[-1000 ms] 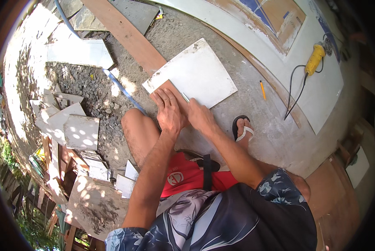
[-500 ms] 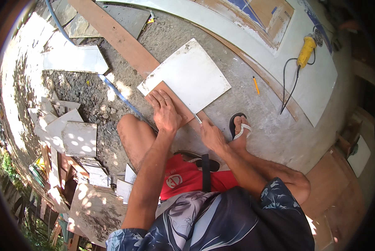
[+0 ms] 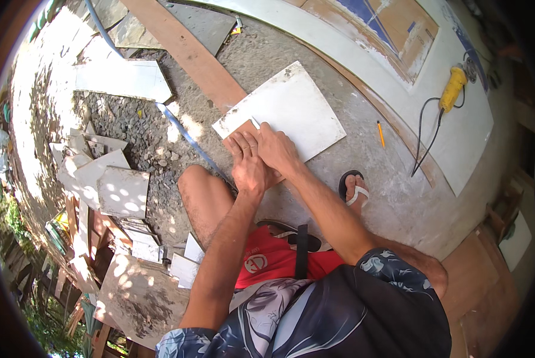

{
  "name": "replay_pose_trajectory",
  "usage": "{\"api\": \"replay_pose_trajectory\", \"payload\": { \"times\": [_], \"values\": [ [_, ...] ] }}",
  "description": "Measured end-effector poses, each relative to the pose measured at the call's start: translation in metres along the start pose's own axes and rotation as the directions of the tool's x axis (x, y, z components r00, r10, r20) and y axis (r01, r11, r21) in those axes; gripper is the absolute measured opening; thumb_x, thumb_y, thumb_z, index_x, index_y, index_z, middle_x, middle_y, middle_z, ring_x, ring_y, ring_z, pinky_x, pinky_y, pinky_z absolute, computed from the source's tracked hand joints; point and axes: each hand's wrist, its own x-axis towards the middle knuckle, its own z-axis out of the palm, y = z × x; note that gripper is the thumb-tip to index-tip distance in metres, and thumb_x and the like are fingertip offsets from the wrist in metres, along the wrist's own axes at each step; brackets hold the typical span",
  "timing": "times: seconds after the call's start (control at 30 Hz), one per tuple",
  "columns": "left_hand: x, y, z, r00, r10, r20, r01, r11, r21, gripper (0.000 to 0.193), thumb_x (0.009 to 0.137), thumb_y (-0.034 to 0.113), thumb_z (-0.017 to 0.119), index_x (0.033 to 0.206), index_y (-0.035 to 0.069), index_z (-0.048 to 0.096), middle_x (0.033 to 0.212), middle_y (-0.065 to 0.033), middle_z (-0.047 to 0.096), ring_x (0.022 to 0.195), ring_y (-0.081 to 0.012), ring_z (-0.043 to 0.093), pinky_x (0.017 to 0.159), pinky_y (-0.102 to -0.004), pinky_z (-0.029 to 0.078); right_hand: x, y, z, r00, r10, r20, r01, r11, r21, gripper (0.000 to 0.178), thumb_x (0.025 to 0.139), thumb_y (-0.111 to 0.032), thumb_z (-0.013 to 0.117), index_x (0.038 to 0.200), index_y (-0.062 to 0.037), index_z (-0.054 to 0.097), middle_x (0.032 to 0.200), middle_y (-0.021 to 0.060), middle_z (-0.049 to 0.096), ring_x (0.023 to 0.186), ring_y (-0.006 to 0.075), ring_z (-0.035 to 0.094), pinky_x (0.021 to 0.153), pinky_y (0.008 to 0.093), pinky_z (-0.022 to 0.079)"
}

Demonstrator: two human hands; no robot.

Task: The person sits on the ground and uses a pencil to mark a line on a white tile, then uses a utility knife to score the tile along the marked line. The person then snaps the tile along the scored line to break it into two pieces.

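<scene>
A white tile with dirty edges lies across a long brown board on the concrete. A smaller flat brown piece rests on the tile's near-left part. Fingers stretched out, my left hand lies flat and presses the brown piece down. My right hand is closed round a slim pale pen-like tool, whose end shows at the far edge of the brown piece. Most of the tool is hidden in my fingers. My right wrist passes close beside my left hand.
A yellow angle grinder with a black cord lies on a large white panel at the right. An orange pencil is on the concrete. Broken tiles pile up at the left, near gravel and a blue hose.
My right hand has moved up and left with the tool, from the brown piece's near end to its far end. My left hand still presses the piece. The whole view has shifted slightly.
</scene>
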Motion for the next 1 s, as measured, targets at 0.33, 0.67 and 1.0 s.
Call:
{"api": "replay_pose_trajectory", "payload": {
  "times": [0.33,0.67,1.0],
  "values": [
    [-0.005,0.005,-0.016,0.992,-0.093,0.085,0.104,0.985,-0.138,0.117,0.087,0.050,0.080,0.166,-0.010,0.019,0.172,-0.0361,0.022,0.163,-0.0523,0.014,0.130,-0.0425,0.032,-0.077,0.048,0.000,0.996,0.088,0.022,-0.088,0.996,-0.015,0.032,0.110,-0.030,0.048,0.112,0.0014,0.055,0.092,0.0388,0.070,0.092,0.0606,0.068,0.080,0.0680,0.053],
    [-0.009,0.009,-0.045,0.982,-0.094,0.164,0.110,0.990,-0.093,0.141,0.073,0.058,0.092,0.166,-0.013,0.014,0.173,-0.0355,0.020,0.164,-0.0482,0.013,0.135,-0.0396,0.023,-0.194,0.090,-0.045,0.976,0.214,-0.046,-0.218,0.966,-0.137,0.031,0.111,-0.028,0.049,0.118,0.0015,0.057,0.088,0.0395,0.070,0.086,0.0600,0.070,0.081,0.0693,0.052],
    [-0.010,0.004,-0.025,0.989,-0.118,0.092,0.136,0.966,-0.221,0.151,0.065,0.057,0.097,0.167,-0.011,0.009,0.175,-0.0337,0.013,0.165,-0.0487,0.007,0.135,-0.0416,0.025,-0.223,0.063,-0.218,0.992,0.030,-0.120,-0.085,0.873,-0.480,0.028,0.110,-0.027,0.056,0.110,0.0010,0.060,0.083,0.0272,0.073,0.083,0.0520,0.072,0.074,0.0620,0.055]
  ]
}}
